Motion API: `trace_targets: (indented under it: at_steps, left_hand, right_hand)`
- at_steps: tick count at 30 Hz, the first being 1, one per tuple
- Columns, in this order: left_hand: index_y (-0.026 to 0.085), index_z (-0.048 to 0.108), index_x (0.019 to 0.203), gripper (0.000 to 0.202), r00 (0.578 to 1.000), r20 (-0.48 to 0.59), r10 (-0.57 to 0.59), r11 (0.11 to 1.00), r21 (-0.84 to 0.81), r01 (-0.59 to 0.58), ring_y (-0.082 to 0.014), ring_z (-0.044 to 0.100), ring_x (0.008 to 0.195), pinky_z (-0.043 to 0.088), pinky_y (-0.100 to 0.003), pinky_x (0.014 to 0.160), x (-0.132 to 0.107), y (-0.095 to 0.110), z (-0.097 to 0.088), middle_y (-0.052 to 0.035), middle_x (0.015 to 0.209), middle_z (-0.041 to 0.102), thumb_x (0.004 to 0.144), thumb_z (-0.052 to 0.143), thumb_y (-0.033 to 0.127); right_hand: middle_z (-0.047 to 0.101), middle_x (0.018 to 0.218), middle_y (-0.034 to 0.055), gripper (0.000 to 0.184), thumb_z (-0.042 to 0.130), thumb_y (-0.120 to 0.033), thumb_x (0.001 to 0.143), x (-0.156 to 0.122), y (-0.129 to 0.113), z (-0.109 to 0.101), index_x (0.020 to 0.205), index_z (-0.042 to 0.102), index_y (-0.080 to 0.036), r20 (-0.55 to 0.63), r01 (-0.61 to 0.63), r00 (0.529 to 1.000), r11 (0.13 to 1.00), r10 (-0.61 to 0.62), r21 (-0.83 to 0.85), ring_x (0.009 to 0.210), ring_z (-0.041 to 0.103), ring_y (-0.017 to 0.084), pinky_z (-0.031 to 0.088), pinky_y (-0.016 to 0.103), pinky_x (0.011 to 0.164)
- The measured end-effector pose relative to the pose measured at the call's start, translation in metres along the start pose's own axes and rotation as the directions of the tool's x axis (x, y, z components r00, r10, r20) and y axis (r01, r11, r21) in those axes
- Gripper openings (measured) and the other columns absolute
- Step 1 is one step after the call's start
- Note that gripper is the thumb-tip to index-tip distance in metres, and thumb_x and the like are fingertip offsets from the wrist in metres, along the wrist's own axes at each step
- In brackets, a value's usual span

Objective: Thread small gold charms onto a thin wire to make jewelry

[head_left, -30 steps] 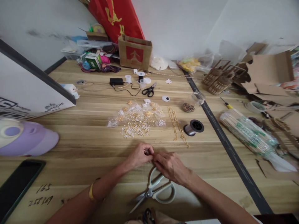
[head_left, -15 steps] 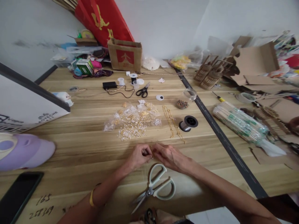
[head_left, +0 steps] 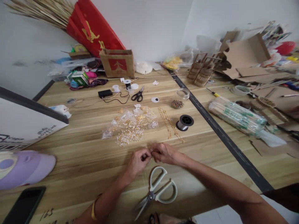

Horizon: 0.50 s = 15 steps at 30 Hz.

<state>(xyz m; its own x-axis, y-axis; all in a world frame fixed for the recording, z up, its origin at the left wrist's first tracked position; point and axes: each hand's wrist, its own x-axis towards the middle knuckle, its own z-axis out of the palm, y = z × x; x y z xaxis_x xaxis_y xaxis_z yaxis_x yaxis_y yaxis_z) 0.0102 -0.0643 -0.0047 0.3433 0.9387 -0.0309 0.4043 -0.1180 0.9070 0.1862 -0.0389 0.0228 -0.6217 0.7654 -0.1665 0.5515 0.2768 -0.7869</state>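
Note:
My left hand (head_left: 139, 160) is closed in a pinch, fingertips meeting those of my right hand (head_left: 164, 153) above the wooden table. Between them shows a small gold bead piece (head_left: 151, 158), mostly covered by the fingers. A faint, thin clear thread seems to hang below the left hand. Cream-handled scissors (head_left: 153, 194) lie with blades apart just in front of both hands. Beyond the hands is a spread of small gold and clear beads (head_left: 130, 133) with little plastic bags. Right of it lie a gold chain (head_left: 168, 123) and a spool of wire (head_left: 184, 122).
Farther back are black scissors (head_left: 138, 95), a black adapter (head_left: 105, 93) and a dish of brown beads (head_left: 177, 104). A bag of wooden sticks (head_left: 238, 116) lies right of a dark strip (head_left: 217, 137). At left are a phone (head_left: 24, 205) and a purple object (head_left: 28, 168).
The camera view has shifted and tilted slightly. Both hands stay pinched together at nearly the same spot, with the right fingers curled a little more. A hand at the far right edge has left the view.

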Motion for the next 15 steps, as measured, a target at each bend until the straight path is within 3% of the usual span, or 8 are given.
trace_targets:
  at_steps: [7, 15]
  left_hand:
    - [0.017, 0.057, 0.065, 0.015, 0.991, -0.007, 0.131, 0.985, 0.114, -0.129, -0.0118, 0.054, 0.061, 0.042, -0.021, 0.057, -0.001, 0.004, 0.0, -0.002, 0.068, 0.062, 0.075, 0.049, 0.009]
    - [0.018, 0.058, 0.067, 0.019, 0.962, -0.025, 0.274, 0.949, 0.171, -0.266, -0.0139, 0.062, 0.071, 0.047, -0.023, 0.066, -0.002, 0.007, -0.002, -0.0048, 0.076, 0.066, 0.082, 0.047, 0.011]
  right_hand:
    - [0.061, 0.055, -0.0045, 0.019, 0.044, -0.005, 0.076, 0.003, 0.015, 0.003, 0.081, 0.06, -0.014, 0.064, 0.002, 0.998, 0.974, -0.018, 0.227, 0.042, 0.048, 0.004, 0.035, 0.013, 0.044]
    - [0.057, 0.051, -0.0056, 0.016, 0.044, -0.005, 0.074, 0.011, 0.02, 0.001, 0.079, 0.057, -0.012, 0.188, -0.081, 0.982, 0.854, -0.02, 0.514, 0.036, 0.044, 0.003, 0.035, 0.012, 0.035]
